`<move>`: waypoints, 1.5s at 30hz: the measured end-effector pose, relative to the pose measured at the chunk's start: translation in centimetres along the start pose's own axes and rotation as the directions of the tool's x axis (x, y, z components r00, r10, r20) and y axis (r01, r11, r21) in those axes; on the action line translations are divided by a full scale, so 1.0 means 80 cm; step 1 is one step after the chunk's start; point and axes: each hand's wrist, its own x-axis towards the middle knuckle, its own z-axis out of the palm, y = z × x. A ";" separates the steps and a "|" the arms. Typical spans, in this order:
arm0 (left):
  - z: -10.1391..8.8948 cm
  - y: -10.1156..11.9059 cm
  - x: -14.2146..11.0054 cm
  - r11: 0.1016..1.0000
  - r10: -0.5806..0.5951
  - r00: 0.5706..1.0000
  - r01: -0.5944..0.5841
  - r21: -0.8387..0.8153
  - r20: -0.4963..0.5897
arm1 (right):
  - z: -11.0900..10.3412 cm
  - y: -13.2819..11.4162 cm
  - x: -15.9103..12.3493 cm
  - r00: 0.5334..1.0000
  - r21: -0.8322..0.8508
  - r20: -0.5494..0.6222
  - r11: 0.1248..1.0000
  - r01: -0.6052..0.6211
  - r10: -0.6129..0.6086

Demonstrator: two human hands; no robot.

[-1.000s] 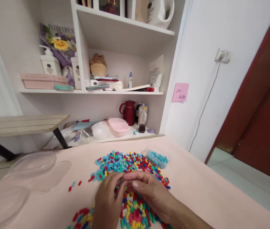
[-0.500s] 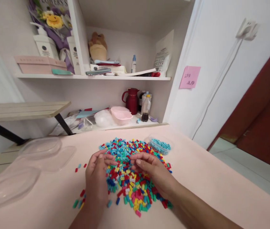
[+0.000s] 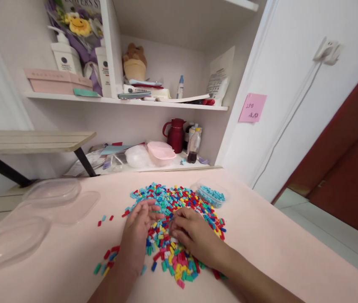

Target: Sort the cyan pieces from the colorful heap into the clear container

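Note:
A spread-out pile of small plastic building bricks [image 3: 179,256] in blue, red, yellow, green and other colours lies on the pink tabletop. My left hand [image 3: 141,223] is over the pile's left side, its fingers loosely curved and apart, with no brick visible in it. Across from it, my right hand [image 3: 194,233] reaches down to the middle of the pile. Its fingers are curled together, and whatever lies between the fingertips is hidden. Behind the right hand stands a clear plastic tub [image 3: 211,196] with many light-blue bricks in it.
Clear plastic containers [image 3: 11,244] lie at the left of the table. A few stray bricks [image 3: 103,218] are beside the pile. At the back, a shelf unit holds a pink box [image 3: 161,153], a dark red jug [image 3: 175,135] and a bottle [image 3: 193,146]. A small wooden stand [image 3: 33,142] is at left.
My right hand has moved down into the pile and its fingers have curled in. My left hand has shifted a little to the right. The camera view has tilted slightly.

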 end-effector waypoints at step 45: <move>-0.002 -0.020 -0.001 0.626 0.486 0.861 -0.464 0.626 0.152 | -0.005 0.015 0.016 0.949 0.480 -0.145 0.858 -0.180 0.281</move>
